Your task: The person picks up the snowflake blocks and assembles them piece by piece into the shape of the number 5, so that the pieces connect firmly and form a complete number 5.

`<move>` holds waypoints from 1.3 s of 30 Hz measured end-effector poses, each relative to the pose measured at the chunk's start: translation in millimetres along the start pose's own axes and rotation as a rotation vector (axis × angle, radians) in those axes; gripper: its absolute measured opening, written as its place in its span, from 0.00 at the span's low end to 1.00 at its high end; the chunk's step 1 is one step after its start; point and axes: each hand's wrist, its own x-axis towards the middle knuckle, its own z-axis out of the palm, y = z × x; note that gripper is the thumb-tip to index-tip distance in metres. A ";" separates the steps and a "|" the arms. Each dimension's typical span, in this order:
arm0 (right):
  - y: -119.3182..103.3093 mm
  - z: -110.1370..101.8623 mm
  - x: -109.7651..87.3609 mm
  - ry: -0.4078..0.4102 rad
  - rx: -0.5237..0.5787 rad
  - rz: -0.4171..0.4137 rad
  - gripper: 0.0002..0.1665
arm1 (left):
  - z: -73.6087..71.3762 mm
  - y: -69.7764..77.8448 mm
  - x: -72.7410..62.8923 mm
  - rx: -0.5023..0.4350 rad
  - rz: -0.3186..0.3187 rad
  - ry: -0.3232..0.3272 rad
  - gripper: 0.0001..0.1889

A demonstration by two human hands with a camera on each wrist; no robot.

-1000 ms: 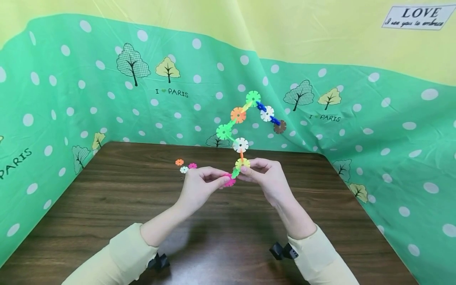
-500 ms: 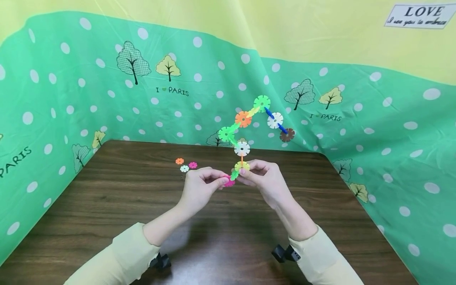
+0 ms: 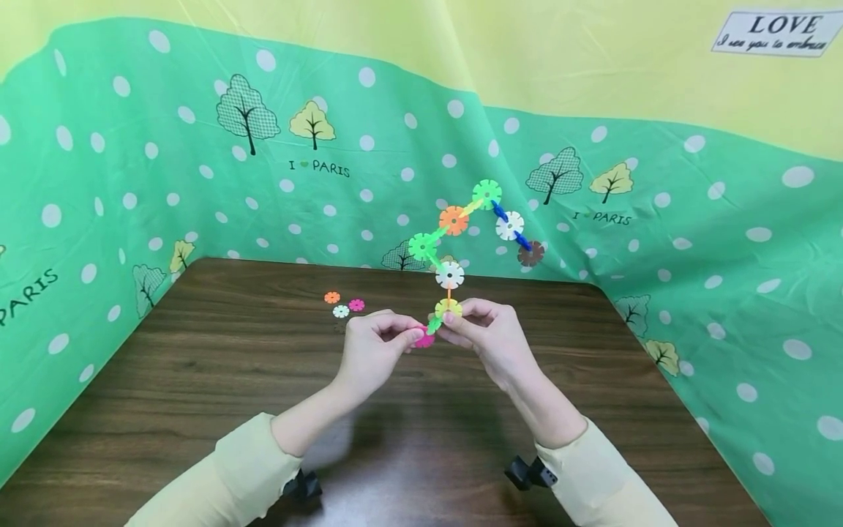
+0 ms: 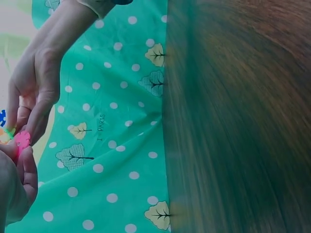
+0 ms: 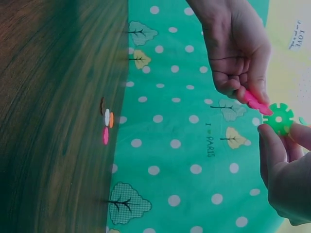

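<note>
A zigzag chain of notched plastic snowflake discs [image 3: 454,220] rises above the table, its far end bending down right to a brown disc [image 3: 530,253]. At the near end, my left hand [image 3: 377,348] pinches a pink disc [image 3: 424,337] between thumb and fingers. My right hand [image 3: 497,340] pinches the chain at the yellow disc [image 3: 448,308], its thumb over the lower edge. Between the hands a green disc [image 5: 278,119] links the pink and yellow ones; in the right wrist view the pink disc meets its rim. Fingertips behind the discs are partly hidden.
Loose discs lie on the dark wooden table [image 3: 263,366] beyond my left hand: orange [image 3: 332,297], white [image 3: 340,311], pink [image 3: 356,304] and a brown one [image 5: 102,106]. A green dotted cloth [image 3: 369,183] hangs behind and beside the table.
The chain's far end has swung right and slightly down, then nearly settled. Both hands keep their hold with only slight shifts.
</note>
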 end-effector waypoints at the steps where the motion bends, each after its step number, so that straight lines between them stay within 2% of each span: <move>1: 0.3 0.2 -0.2 0.007 0.008 -0.001 0.08 | 0.9 -3.3 0.6 -0.005 -0.004 0.005 0.04; 4: 1.1 0.9 -0.6 0.025 0.025 -0.008 0.08 | 3.5 -14.3 2.3 -0.021 -0.005 0.024 0.05; 7: 1.6 1.5 -0.6 0.029 0.041 -0.020 0.09 | 4.7 -18.8 3.0 -0.037 0.013 0.042 0.05; 11: 1.8 2.3 -0.7 0.033 0.037 -0.030 0.09 | 6.1 -21.2 2.9 -0.055 0.017 0.057 0.04; 17: 1.9 2.9 -1.6 0.034 0.027 -0.025 0.08 | 7.7 -20.4 2.8 -0.026 0.036 0.065 0.06; 21: 2.0 1.7 -1.8 0.043 0.002 -0.036 0.06 | 5.5 -18.3 5.0 -0.005 0.024 0.031 0.06; 26: 4.1 -0.7 1.3 0.036 -0.042 -0.047 0.03 | -1.1 -19.1 8.8 0.037 -0.026 -0.064 0.06; 32: 6.0 -6.2 6.6 0.029 -0.192 -0.065 0.14 | -3.5 -21.4 11.2 0.067 -0.097 -0.180 0.06; 35: 8.8 -9.2 7.0 0.027 -0.257 -0.081 0.16 | -1.5 -21.2 11.7 0.038 -0.125 -0.188 0.05; 39: 16.9 -11.4 4.2 0.017 -0.280 -0.094 0.17 | 2.2 -21.7 11.8 -0.016 -0.131 -0.136 0.05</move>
